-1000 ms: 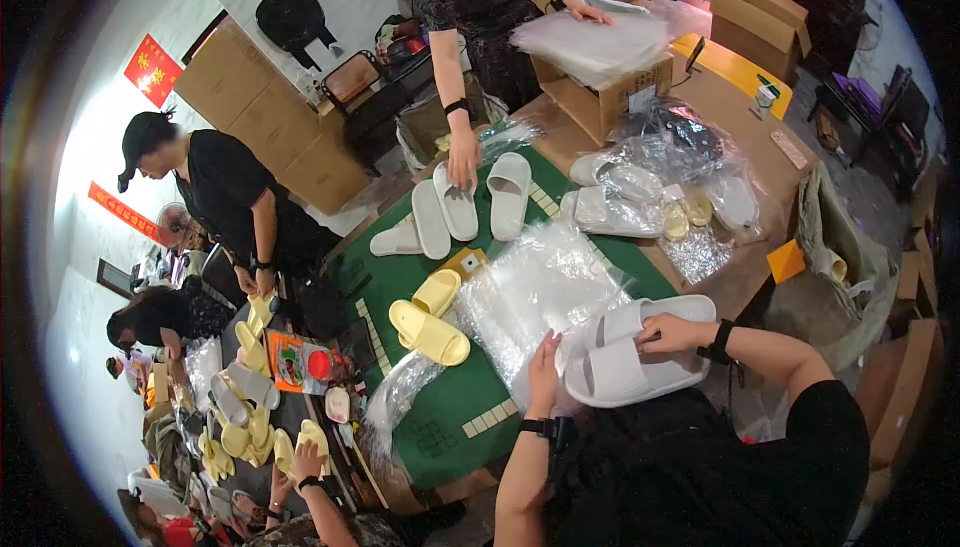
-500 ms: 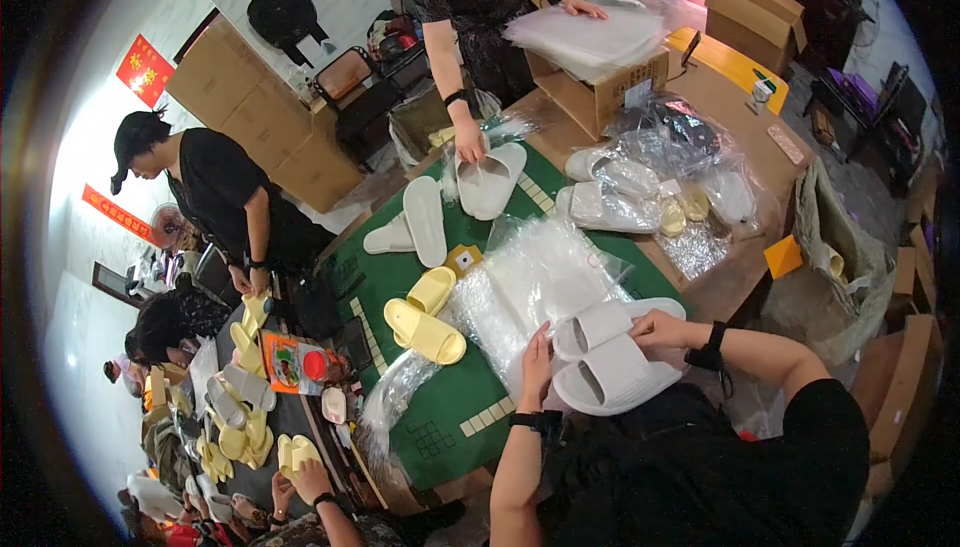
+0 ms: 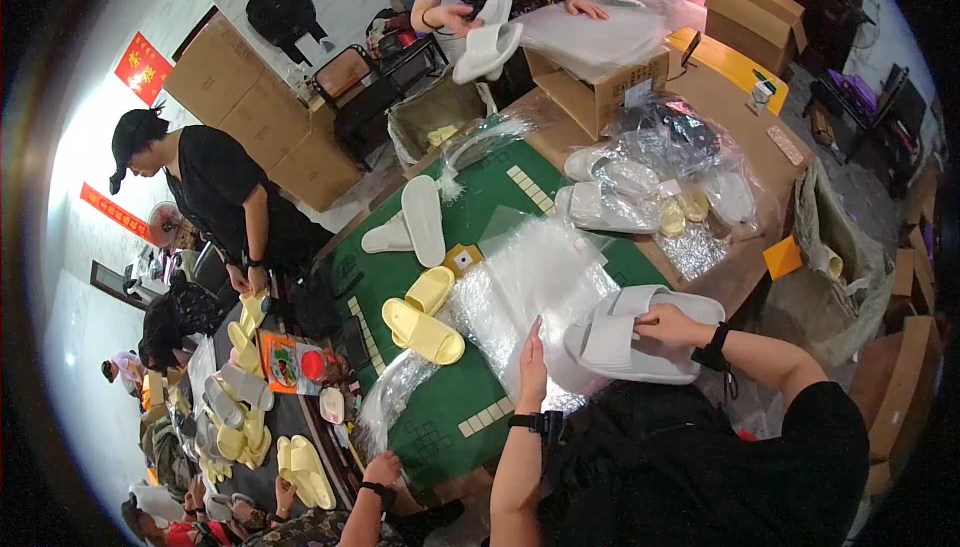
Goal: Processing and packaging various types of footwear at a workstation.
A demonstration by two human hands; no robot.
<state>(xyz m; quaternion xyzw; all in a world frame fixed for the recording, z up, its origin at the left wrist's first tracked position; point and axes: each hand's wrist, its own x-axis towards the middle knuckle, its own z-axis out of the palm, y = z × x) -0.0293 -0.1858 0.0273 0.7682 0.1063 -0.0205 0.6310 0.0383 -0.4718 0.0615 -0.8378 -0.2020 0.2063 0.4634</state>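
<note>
My right hand (image 3: 675, 326) grips a pair of white slide slippers (image 3: 608, 343), its fingers closed at the strap openings. The two slippers lie one against the other, over the near edge of the green table (image 3: 455, 452). Just left of them is my left hand (image 3: 533, 367), upright with straight fingers and holding nothing. Whether it touches the slippers I cannot tell. A stack of clear plastic bags (image 3: 535, 272) lies beyond my hands. To its left are a yellow slipper pair (image 3: 424, 332) and a white slipper pair (image 3: 422, 222).
Across the table a person holds white slippers (image 3: 490, 44) beside plastic sheets (image 3: 600, 32) on a carton (image 3: 595, 97). Bagged slippers (image 3: 615, 205) lie at the far right. Yellow slippers (image 3: 305, 472) and other people occupy the left side. A sack (image 3: 830, 267) stands at right.
My right hand has turned the slippers and shifted them slightly right. The person opposite has lifted white slippers off the table. At lower left, a co-worker's hand has let go of yellow slippers.
</note>
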